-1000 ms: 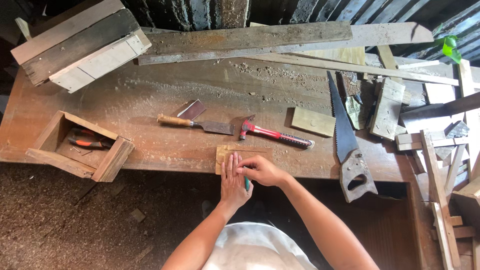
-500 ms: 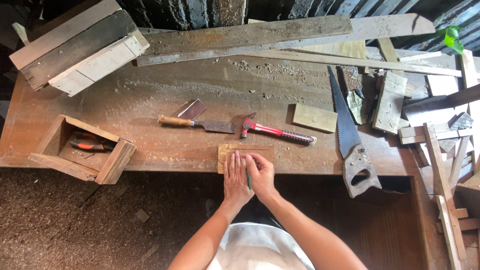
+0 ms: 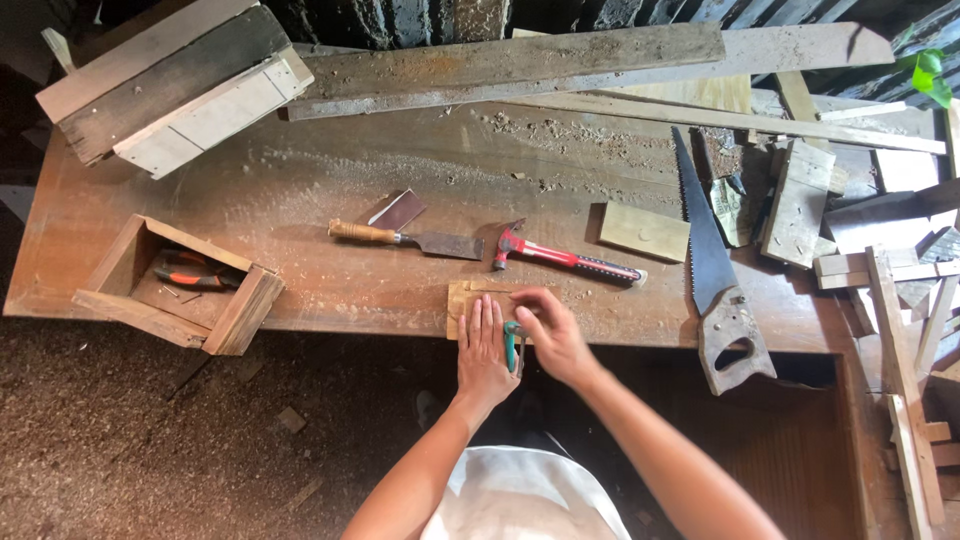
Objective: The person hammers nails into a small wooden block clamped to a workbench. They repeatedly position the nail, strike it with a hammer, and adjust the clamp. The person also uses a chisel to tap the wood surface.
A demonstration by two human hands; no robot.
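— Both hands sit at the near edge of the workbench (image 3: pixel 300 200). What is the left hand (image 3: pixel 484 350) doing?

— It lies flat, fingers straight and together, pressing on a small wooden block (image 3: pixel 470 298). Half a second ago it was in nearly the same place.

— And the right hand (image 3: pixel 552 335)?

— Curled over the block's right end, with a teal-handled tool (image 3: pixel 511 345) between the two hands. I cannot tell whether the fingers actually grip it. A second ago the tool lay further under the left palm; now more of its handle shows.

— Where is the block?

— At the front edge of the bench, just below the red hammer (image 3: pixel 565 258).

— What lies around it?

— A chisel (image 3: pixel 405 238) with a wooden handle is left of the hammer, almost touching its head. A pale offcut (image 3: pixel 645 231) rests to the right, then a handsaw (image 3: pixel 712 275) with its handle toward the person. Far left, an open wooden box (image 3: pixel 120 270) holds orange-handled pliers (image 3: pixel 195 278). None of these have moved.
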